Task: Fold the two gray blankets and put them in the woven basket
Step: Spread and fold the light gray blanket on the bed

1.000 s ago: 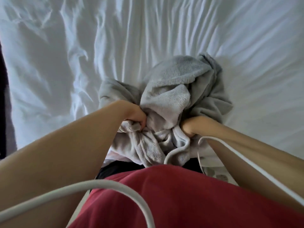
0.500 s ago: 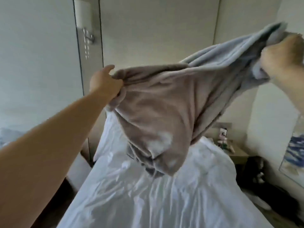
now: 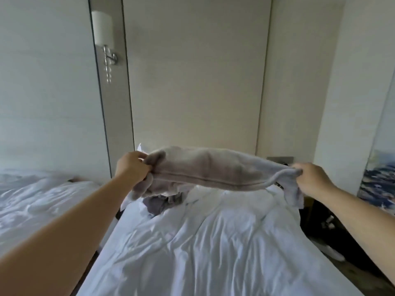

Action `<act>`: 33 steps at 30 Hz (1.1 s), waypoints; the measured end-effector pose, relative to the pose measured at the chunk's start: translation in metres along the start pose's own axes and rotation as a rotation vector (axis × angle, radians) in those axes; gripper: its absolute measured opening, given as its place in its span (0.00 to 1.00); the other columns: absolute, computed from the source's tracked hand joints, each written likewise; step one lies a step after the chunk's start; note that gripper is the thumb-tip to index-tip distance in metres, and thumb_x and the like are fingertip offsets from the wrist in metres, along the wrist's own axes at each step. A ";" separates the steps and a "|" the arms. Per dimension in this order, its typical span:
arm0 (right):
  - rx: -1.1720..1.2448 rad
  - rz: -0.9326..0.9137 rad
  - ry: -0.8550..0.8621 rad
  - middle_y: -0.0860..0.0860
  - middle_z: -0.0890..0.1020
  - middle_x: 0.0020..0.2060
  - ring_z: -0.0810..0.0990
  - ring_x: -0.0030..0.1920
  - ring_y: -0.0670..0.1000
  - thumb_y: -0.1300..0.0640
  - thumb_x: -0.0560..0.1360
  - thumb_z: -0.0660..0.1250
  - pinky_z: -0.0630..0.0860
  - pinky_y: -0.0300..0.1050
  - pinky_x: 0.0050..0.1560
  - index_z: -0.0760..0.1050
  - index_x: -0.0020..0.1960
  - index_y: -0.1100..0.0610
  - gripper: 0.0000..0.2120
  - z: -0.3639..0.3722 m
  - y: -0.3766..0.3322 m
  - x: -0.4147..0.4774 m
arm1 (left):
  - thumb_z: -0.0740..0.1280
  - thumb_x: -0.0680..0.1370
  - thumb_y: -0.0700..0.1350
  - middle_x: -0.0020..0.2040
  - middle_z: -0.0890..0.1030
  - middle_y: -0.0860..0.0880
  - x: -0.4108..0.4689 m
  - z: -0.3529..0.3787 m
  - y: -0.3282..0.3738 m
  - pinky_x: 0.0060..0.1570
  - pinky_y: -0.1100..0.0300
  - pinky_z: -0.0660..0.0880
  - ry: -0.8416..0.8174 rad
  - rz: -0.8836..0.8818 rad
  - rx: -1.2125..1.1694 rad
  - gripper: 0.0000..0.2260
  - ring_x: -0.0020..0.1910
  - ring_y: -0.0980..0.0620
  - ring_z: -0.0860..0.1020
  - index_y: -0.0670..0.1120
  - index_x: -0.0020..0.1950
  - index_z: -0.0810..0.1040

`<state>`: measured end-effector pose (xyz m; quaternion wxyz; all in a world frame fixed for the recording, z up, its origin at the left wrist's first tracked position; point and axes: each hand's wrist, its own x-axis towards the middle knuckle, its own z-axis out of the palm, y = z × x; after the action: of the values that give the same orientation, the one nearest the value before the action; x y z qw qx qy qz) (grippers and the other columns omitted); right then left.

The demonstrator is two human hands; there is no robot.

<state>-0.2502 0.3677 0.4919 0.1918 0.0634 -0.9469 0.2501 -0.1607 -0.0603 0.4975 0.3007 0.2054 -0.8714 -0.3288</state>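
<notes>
**Inspector:** Condition of the gray blanket (image 3: 205,169)?

**Assistant:** Plush, pale gray, drawn into a nearly level band above the white bed (image 3: 213,242). A stitched hem runs along the near edge. One corner hangs below the right hand (image 3: 312,178).

**Inspector:** Hands?

**Assistant:** The left hand (image 3: 131,169) grips one bunched end, fingers curled round it. The right pinches the opposite end.

**Inspector:** Change from half a second ago?

**Assistant:** Then it was held high, right end uppermost, middle sagging deep. Now both ends are lower and level, with the sag taken up. A darker gray cloth (image 3: 160,201) lies on the bed beneath; I cannot tell whether it is a separate piece.
</notes>
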 end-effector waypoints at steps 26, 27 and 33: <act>0.429 0.966 -0.310 0.64 0.82 0.52 0.79 0.53 0.61 0.61 0.76 0.66 0.72 0.45 0.52 0.81 0.40 0.62 0.09 0.258 0.132 -0.335 | 0.62 0.77 0.34 0.40 0.77 0.36 -0.382 0.169 -0.255 0.33 0.52 0.77 -0.333 -1.142 -0.457 0.03 0.34 0.43 0.76 0.39 0.45 0.72; 0.464 0.978 -0.294 0.63 0.80 0.58 0.77 0.59 0.61 0.64 0.77 0.64 0.72 0.38 0.54 0.81 0.51 0.66 0.08 0.252 0.131 -0.320 | 0.61 0.78 0.35 0.41 0.76 0.37 -0.370 0.167 -0.247 0.29 0.57 0.74 -0.270 -1.071 -0.488 0.03 0.33 0.44 0.75 0.40 0.45 0.72; 1.217 0.860 0.046 0.54 0.76 0.53 0.76 0.52 0.55 0.74 0.71 0.52 0.75 0.43 0.46 0.74 0.61 0.57 0.24 0.186 0.066 -0.226 | 0.63 0.79 0.41 0.43 0.83 0.43 -0.297 0.153 -0.178 0.36 0.54 0.73 -0.234 -0.933 -1.014 0.07 0.35 0.45 0.79 0.42 0.54 0.78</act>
<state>-0.1185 0.3376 0.2242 0.0278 -0.2229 -0.5780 0.7845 -0.0145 0.0488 0.1655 0.0912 0.3556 -0.4580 -0.8096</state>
